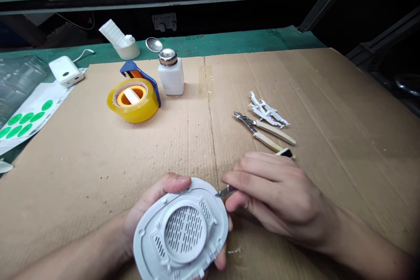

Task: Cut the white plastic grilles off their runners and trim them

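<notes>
My left hand (pixel 154 201) grips a white moulded plastic cover (pixel 193 210) with a slotted round grille, holding it up over the cardboard. My right hand (pixel 275 197) pinches a small craft knife, whose metal blade (pixel 225 191) rests against the cover's upper right edge. The knife's dark handle end (pixel 285 153) shows past my knuckles. Most of its handle is hidden by my fingers.
Beyond my hands, wood-handled side cutters (pixel 262 130) lie next to white plastic offcuts (pixel 267 110) on a cardboard sheet (pixel 344 109). A yellow tape roll (pixel 133 100), white dispensing bottle (pixel 170 72), white cup (pixel 127 49) and green dot stickers (pixel 24 118) stand farther back.
</notes>
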`<state>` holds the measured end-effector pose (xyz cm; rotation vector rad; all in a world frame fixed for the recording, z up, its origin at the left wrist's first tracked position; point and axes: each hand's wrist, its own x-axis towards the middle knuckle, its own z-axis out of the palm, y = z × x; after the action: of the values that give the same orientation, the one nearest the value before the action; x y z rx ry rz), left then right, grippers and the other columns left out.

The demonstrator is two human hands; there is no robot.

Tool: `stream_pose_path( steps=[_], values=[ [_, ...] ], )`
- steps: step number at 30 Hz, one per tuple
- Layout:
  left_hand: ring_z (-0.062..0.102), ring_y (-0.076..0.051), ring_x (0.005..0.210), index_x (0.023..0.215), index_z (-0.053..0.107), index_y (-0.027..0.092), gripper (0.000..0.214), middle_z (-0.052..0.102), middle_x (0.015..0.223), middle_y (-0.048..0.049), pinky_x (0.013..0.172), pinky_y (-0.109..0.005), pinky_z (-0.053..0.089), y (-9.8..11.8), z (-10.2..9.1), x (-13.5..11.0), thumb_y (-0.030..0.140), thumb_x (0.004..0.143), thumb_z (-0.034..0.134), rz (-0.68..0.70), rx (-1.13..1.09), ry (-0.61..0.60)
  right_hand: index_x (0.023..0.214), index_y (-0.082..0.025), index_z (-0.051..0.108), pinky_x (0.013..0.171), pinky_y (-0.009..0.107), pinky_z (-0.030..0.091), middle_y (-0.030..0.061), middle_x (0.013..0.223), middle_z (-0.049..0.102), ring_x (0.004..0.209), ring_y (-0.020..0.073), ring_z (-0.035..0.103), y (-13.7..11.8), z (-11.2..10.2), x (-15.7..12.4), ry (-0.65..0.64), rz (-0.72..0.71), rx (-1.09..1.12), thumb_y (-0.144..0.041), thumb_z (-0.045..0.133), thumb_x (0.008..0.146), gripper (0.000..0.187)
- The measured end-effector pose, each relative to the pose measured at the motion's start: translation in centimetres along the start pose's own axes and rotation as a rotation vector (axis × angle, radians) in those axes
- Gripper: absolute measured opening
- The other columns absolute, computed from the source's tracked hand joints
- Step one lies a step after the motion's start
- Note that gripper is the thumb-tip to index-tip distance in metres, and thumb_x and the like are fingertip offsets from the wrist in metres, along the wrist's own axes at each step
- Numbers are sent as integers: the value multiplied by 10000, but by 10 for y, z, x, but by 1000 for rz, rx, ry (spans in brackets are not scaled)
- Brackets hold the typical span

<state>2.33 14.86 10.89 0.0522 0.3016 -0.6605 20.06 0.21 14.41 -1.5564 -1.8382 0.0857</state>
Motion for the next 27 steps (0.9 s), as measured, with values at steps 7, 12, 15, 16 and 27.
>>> stream_pose_path(
  steps=[7,12,15,16,27],
  values=[
    [660,-202,524,1035,672,63,747,716,858,-143,349,-229,377,2,1,3,718,677,640,-12,54,-8,921,-90,667,556,264,425,22,722,586,631,130,526,-6,-1,1,47,215,111,-363,712,877,280],
    [607,-166,488,1015,652,76,751,704,813,-122,390,-229,374,-1,1,8,737,664,586,2,186,26,878,-108,685,559,232,424,-9,686,572,617,104,536,-10,3,5,89,317,127,-343,745,852,244],
    [590,-170,531,1036,641,101,768,685,779,-99,469,-251,416,1,16,-6,766,671,522,43,458,160,868,-101,680,575,248,421,2,690,574,634,116,537,-8,4,5,176,313,8,-341,721,873,244],
    [597,-182,580,1063,637,123,736,686,803,-93,508,-261,433,3,23,-15,749,696,517,100,630,251,877,-98,677,581,254,421,7,700,579,641,120,541,-6,4,4,195,305,-29,-330,715,878,235],
    [593,-339,1041,1314,597,334,651,630,1202,-22,765,-304,511,34,27,-99,474,696,746,572,2070,1584,1068,-73,673,651,316,475,59,813,616,719,176,587,10,1,-2,82,211,-232,-230,518,1001,231]
  ],
)
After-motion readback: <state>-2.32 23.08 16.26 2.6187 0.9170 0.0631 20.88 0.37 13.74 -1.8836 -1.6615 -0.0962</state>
